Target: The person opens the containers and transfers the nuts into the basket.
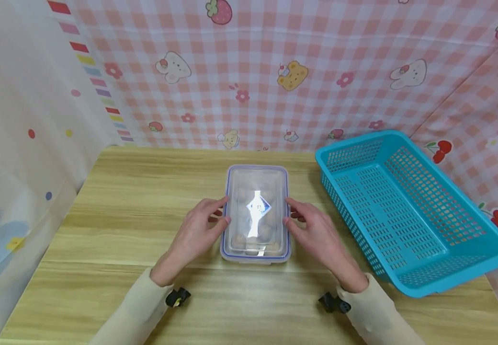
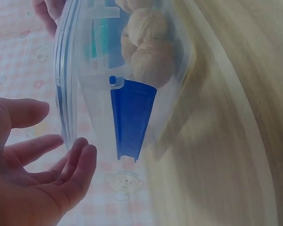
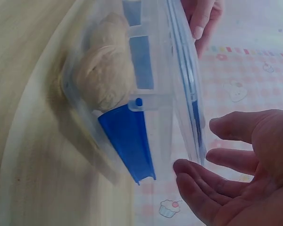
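Box (image 2: 96, 101), clear, one: on counter (image 1: 137, 206), between the hands. Lid (image 1: 255, 211), clear, blue-edged: resting on box. Clips (image 2: 133, 120), blue: hanging unfastened at the sides. Balls (image 2: 153, 63), light brown, several: inside box. Left hand (image 1: 198, 229) and right hand (image 1: 314, 232): thumbs and fingers parted, lightly bent, at lid's long edges; firmness of contact cannot be told. Basket (image 1: 382, 215), turquoise: beyond right hand, to its right. Cloth (image 1: 257, 62), pink check: behind counter, beyond both hands.

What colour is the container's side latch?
The latch is blue, clearest in the left wrist view.
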